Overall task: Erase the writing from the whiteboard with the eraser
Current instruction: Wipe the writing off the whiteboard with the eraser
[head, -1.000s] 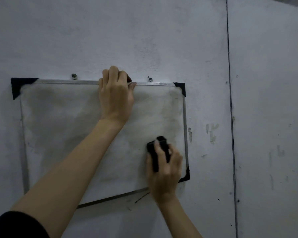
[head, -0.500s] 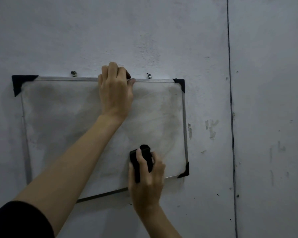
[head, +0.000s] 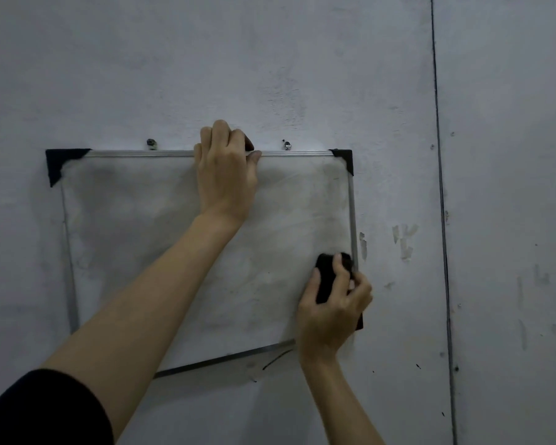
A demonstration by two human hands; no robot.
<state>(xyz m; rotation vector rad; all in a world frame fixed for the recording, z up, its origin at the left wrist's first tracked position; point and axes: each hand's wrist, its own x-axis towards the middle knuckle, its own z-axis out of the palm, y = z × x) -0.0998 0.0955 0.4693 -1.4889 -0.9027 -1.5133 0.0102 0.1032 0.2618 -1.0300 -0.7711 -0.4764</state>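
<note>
Our right hand (head: 333, 311), in the lower right of the frame, is clamped on a small black block eraser (head: 329, 277): the thumb lies along the eraser's left edge and the fingers (head: 341, 268) curl over its top and right side. The eraser is pressed flat against the lower right part of the board, just beside the right-hand rail of the frame, and its lower end is hidden under our palm. A dark patch shows at the outer edge of the hand; we cannot tell whether it is the board's bottom right corner cap or part of the eraser.

Our left hand (head: 227, 175), at upper centre of the frame, is closed over the top rail of the rectangular whiteboard with a thin silver metal frame (head: 135, 252), fingers hooked over the rail and the thumb tip resting along it on the right. A dark object peeks out behind the fingers, too hidden to identify. The bare forearm runs down to the lower left, ending in a black sleeve (head: 45, 412).

The board's surface is smudged grey all over, with faint wipe streaks and no readable writing. Black triangular corner caps sit at its top left (head: 61, 163) and top right (head: 345, 159). The bottom rail slants up toward the right. Two small metal screws (head: 151, 143) stand just above the top rail. Around it is a pale grey scuffed wall (head: 270, 59) with a dark vertical seam (head: 440, 187) at right.
</note>
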